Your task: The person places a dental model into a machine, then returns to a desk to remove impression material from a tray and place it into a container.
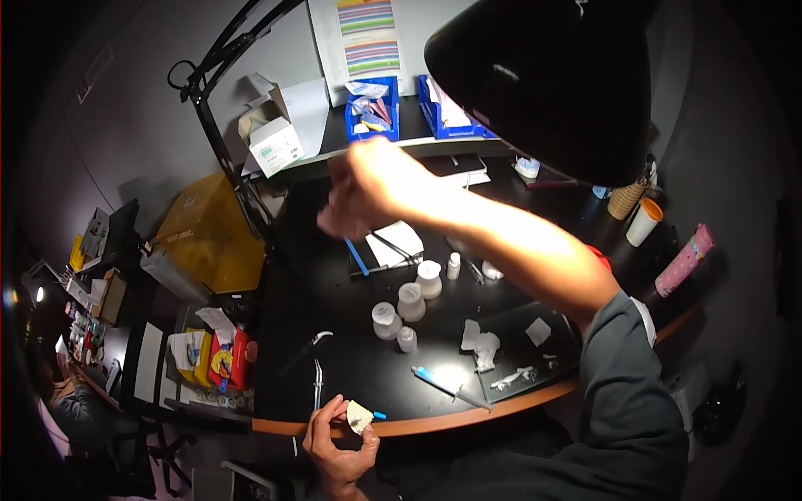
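Observation:
My left hand (pixel 341 447) is at the table's front edge, its thumb and fingers pinched on a cream plaster model piece (pixel 358 416), fan-shaped with a rough face. A small blue peg (pixel 380 416) sticks out at its right side. My right arm stretches across the desk to the upper left. Raised over the back of the desk, my right hand (pixel 363 188) is washed out by the lamp and smeared, with its fingers pointing down to the left. Beneath it lie a blue stick (pixel 357 257) and a white pad (pixel 396 244). Tweezers (pixel 317 382) lie just beyond my left hand.
Several white-capped jars (pixel 411 302) stand mid-desk. A blue syringe (pixel 449 388) lies near a dark slab (pixel 522 380) with white scraps. The black lamp shade (pixel 543 92) hangs overhead at right. Blue bins (pixel 373 108) and a white box (pixel 274 144) sit on the shelf.

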{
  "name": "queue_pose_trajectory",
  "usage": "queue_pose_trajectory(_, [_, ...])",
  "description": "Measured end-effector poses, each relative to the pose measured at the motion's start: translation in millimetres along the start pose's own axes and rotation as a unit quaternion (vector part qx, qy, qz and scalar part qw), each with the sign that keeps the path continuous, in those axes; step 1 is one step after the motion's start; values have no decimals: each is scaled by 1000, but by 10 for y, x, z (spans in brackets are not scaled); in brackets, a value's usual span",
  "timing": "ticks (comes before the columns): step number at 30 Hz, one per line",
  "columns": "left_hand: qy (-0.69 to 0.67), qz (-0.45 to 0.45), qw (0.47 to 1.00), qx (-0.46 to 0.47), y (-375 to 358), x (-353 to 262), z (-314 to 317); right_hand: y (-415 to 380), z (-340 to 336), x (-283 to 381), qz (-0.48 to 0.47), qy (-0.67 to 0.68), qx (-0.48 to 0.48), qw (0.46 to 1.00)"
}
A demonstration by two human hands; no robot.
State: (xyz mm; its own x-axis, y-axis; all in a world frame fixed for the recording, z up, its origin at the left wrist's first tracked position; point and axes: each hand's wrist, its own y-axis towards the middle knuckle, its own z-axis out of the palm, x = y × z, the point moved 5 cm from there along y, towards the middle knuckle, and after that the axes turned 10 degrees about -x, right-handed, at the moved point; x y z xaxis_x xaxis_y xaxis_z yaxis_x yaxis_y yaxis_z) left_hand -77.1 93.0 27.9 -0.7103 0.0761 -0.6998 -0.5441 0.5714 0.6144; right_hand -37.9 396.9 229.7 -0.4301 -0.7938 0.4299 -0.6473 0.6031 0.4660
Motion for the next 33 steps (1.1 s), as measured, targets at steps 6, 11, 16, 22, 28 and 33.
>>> queue_pose_trajectory(6, [27, 33, 998, -42, 249, -300, -57, 1592, -427, -624, -51, -218, -132, 966])
queue_pose_trajectory(11, [53, 3, 997, -59, 253, -227, -83, 2230, -436, -1163, 61, -242, -120, 961])
queue_pose_trajectory(16, [33, -23, 998, -57, 242, -231, -71, 2244, -199, -1302, 117, -249, -110, 955])
queue_pose_trajectory(22, [32, -25, 998, -54, 209, -305, -113, 2316, 85, -1512, 134, -262, -101, 950])
queue_pose_trajectory(28, [71, -11, 997, -36, 130, -308, -191, 2439, -58, -1367, 127, -277, -24, 952])
queue_pose_trajectory(33, [36, -21, 999, -34, -65, -75, -187, 2175, -194, -1245, 14, -207, -41, 977])
